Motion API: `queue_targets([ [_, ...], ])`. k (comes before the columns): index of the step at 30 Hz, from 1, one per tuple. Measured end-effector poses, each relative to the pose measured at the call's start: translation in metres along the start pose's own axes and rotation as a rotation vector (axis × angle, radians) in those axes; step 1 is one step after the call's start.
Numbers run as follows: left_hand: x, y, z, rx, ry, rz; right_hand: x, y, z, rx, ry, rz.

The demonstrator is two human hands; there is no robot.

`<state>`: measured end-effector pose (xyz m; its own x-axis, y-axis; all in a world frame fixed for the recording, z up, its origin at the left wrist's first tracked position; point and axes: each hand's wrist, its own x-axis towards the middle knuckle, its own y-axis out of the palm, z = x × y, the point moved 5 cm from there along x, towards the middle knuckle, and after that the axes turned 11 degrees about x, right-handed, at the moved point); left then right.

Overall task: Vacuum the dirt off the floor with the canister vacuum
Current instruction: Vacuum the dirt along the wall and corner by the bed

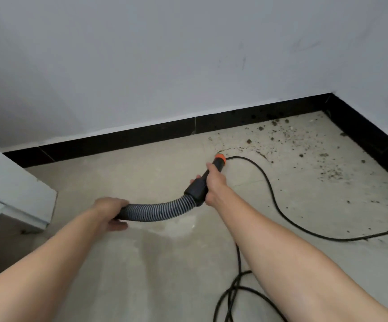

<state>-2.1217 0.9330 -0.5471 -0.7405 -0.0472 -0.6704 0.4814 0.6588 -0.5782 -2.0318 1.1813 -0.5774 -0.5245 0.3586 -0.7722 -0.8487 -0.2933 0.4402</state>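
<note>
Two hands on one vacuum hose (158, 211): left hand (111, 211) grips the ribbed, flexible, light length; right hand (213, 182) grasps the rigid black cuff, orange-tipped nozzle (220, 159) low at the dirt (304, 149) on the floor (165, 263).

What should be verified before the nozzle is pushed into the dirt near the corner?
1. Right hand grips the nozzle handle: ok.
2. Left hand holds the ribbed hose: ok.
3. Orange tip sits at the edge of the dirt: ok.
4. Black cable clear of the sweep path: not ok, it lies through the dirt beside the tip.
5. Suction running: cannot tell.
6. Canister position: cannot tell, out of view.
</note>
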Motion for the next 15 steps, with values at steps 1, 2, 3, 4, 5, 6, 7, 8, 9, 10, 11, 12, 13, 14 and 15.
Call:
queue_targets([
  [1,-0.002,0.010,-0.010,-0.020,0.029,0.032,0.002,-0.008,0.012,0.005,-0.017,-0.023],
  [2,-0.005,0.018,-0.019,-0.037,0.049,0.058,0.003,-0.016,0.020,0.017,-0.025,-0.044],
  [3,-0.007,0.024,-0.026,-0.049,0.063,0.078,0.004,-0.024,0.024,0.040,-0.032,-0.062],
  [4,-0.008,0.028,-0.032,-0.053,0.073,0.092,0.004,-0.031,0.027,0.053,-0.040,-0.075],
  [5,-0.010,0.030,-0.035,-0.051,0.079,0.099,0.006,-0.036,0.029,0.053,-0.047,-0.081],
  [6,-0.011,0.030,-0.036,-0.041,0.083,0.097,0.009,-0.037,0.029,0.043,-0.040,-0.072],
  [7,-0.013,0.030,-0.036,-0.028,0.082,0.092,0.011,-0.036,0.028,0.020,-0.018,-0.047],
  [8,-0.013,0.030,-0.033,-0.013,0.077,0.091,0.014,-0.033,0.026,-0.011,0.013,-0.017],
  [9,-0.013,0.030,-0.031,0.010,0.077,0.087,0.016,-0.030,0.026,-0.033,0.030,0.003],
  [10,-0.011,0.030,-0.030,0.045,0.089,0.078,0.018,-0.028,0.027,-0.036,0.026,0.015],
  [11,-0.011,0.030,-0.030,0.061,0.109,0.070,0.021,-0.028,0.032,-0.024,-0.006,0.009],
  [12,-0.011,0.029,-0.032,0.051,0.125,0.061,0.026,-0.032,0.038,-0.004,-0.057,-0.017],
  [13,-0.011,0.029,-0.033,0.029,0.127,0.055,0.030,-0.036,0.046,0.006,-0.095,-0.039],
  [14,-0.011,0.030,-0.036,0.012,0.117,0.061,0.034,-0.040,0.052,-0.003,-0.100,-0.044],
  [15,-0.012,0.033,-0.038,0.021,0.105,0.076,0.037,-0.042,0.055,-0.024,-0.075,-0.029],
])
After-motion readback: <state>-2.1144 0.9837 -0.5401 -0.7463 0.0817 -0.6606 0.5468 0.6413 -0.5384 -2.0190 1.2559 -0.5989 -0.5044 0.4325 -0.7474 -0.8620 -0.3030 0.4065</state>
